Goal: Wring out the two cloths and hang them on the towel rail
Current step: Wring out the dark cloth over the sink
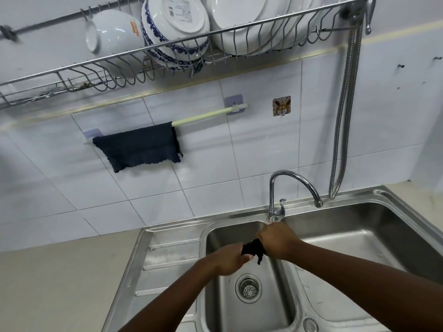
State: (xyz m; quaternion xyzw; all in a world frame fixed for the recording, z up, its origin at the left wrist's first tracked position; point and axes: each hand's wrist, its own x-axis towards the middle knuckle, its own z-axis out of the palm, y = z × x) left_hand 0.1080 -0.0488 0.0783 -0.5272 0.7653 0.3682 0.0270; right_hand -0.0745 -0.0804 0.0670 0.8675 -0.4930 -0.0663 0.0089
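Note:
A dark cloth [253,248] is bunched and twisted between my two hands above the left sink basin [278,305]. My left hand [231,259] grips its near end and my right hand [278,239] grips its far end; only a short stretch of cloth shows between them. A second dark blue cloth [139,146] hangs spread over the left half of the pale towel rail [208,115] on the tiled wall, up and to the left of the sink.
A curved chrome tap [291,185] stands just behind my right hand. The right basin [354,238] lies beyond it. A wire dish rack [119,68] with bowls and plates hangs overhead. A metal hose [342,116] runs down the wall at right. The draining board [167,257] is at left.

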